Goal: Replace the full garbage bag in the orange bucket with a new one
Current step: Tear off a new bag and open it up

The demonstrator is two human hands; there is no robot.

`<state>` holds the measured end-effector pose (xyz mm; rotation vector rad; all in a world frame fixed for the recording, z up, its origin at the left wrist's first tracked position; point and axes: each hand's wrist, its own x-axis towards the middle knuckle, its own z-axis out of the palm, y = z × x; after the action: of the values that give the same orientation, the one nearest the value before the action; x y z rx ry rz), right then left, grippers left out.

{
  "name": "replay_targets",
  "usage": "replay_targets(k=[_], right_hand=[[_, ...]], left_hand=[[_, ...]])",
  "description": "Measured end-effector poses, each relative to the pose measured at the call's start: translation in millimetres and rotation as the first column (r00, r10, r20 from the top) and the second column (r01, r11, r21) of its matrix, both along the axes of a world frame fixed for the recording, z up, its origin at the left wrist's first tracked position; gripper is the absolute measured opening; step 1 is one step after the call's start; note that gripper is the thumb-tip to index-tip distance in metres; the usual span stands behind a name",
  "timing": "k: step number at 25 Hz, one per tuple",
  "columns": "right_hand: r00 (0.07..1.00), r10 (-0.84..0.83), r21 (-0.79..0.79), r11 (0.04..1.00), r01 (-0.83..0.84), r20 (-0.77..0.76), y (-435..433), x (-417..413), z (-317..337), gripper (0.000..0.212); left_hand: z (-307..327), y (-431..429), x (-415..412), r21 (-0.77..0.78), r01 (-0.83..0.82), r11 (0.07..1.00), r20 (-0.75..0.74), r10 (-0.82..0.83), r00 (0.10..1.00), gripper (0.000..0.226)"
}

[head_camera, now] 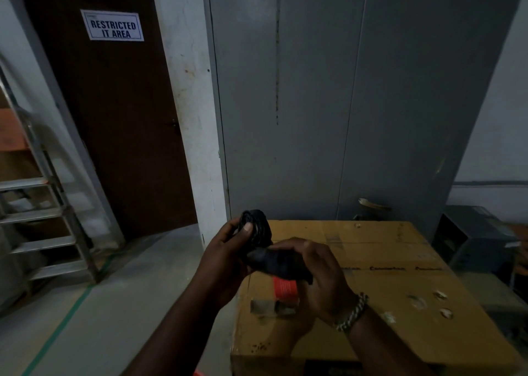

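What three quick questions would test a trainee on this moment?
1. True or false: the left hand grips the roll of black bags while the right hand grips its loose end.
2. Which thing lies beneath the right hand? A ladder, B cardboard box, C orange bucket.
3. Fill in: the door sign reads "RESTRICTED ___ AREA".
Key: 1 true; 2 B; 3 IT.

The 2 forearms [177, 327] are bare, and 1 chunky pale chain-link bracelet [353, 312] circles the wrist of the right hand [320, 273]
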<state>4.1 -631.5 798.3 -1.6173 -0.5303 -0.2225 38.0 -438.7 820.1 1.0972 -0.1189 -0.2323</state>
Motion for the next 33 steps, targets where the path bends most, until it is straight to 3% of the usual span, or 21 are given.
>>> replay_targets(k=[2, 3, 5, 6, 7, 8, 10, 13, 16, 19, 25, 29, 31, 33], right_hand=[[0.998, 0.011, 0.012, 1.000, -0.012, 0.066, 0, 3, 3, 0.073], [0.996, -0.019, 0.003, 1.000, 0.018, 0.093, 2, 5, 3, 0.064], [0.975, -0.176, -0.079, 0.979, 0.188, 0.139, 4, 8, 7, 0.026], [0.951, -0.263, -0.158, 0.944, 0.288, 0.162, 6, 10, 9, 0.028], [0.936, -0.299, -0.258, 0.904, 0.341, 0.188, 8, 10, 10, 0.049], [0.939, -0.281, -0.325, 0.885, 0.334, 0.200, 10, 9, 12, 0.064], [0.948, -0.222, -0.383, 0.875, 0.297, 0.228, 14, 10, 18, 0.071], [0.942, -0.228, -0.297, 0.908, 0.297, 0.246, 10, 12, 18, 0.051], [0.961, -0.268, -0.094, 0.957, 0.274, 0.070, 8, 12, 22, 0.032], [0.947, -0.319, 0.006, 0.948, 0.320, -0.020, 9, 19, 25, 0.022], [0.915, -0.396, -0.045, 0.918, 0.393, -0.076, 12, 21, 25, 0.016], [0.913, -0.390, -0.092, 0.920, 0.381, -0.122, 13, 23, 22, 0.014], [0.924, -0.345, -0.089, 0.938, 0.335, -0.162, 13, 24, 19, 0.020], [0.930, -0.316, -0.096, 0.948, 0.302, -0.187, 14, 25, 16, 0.024]], left_hand=[[1, -1, -2, -0.001, 0.010, 1.000, -0.001, -0.010, 1.000, 0.039], [2, -1, -2, -0.006, 0.013, 1.000, -0.007, -0.013, 1.000, 0.039], [5, -1, -3, -0.018, 0.018, 1.000, -0.017, -0.019, 1.000, 0.037], [5, -2, -4, -0.007, 0.028, 1.000, -0.010, -0.028, 1.000, 0.036], [4, -4, -6, 0.015, 0.044, 0.999, 0.005, -0.044, 0.999, 0.036], [3, -6, -8, 0.042, 0.064, 0.997, 0.021, -0.065, 0.998, 0.035], [1, -10, -11, 0.080, 0.102, 0.992, 0.039, -0.106, 0.994, 0.033], [-4, -8, -13, 0.100, 0.157, 0.982, 0.071, -0.165, 0.984, 0.031], [-10, -2, -12, 0.218, 0.193, 0.957, 0.103, -0.219, 0.970, 0.032], [-10, -5, -14, 0.363, 0.122, 0.924, 0.155, -0.189, 0.970, 0.036], [-6, -12, -15, 0.474, -0.124, 0.872, 0.395, -0.084, 0.915, 0.061], [-8, -13, -17, 0.443, -0.131, 0.887, 0.427, -0.081, 0.901, 0.074], [-10, -11, -14, 0.467, -0.194, 0.863, 0.475, -0.060, 0.878, 0.072], [-11, -12, -10, 0.474, -0.290, 0.831, 0.547, -0.020, 0.837, 0.056]])
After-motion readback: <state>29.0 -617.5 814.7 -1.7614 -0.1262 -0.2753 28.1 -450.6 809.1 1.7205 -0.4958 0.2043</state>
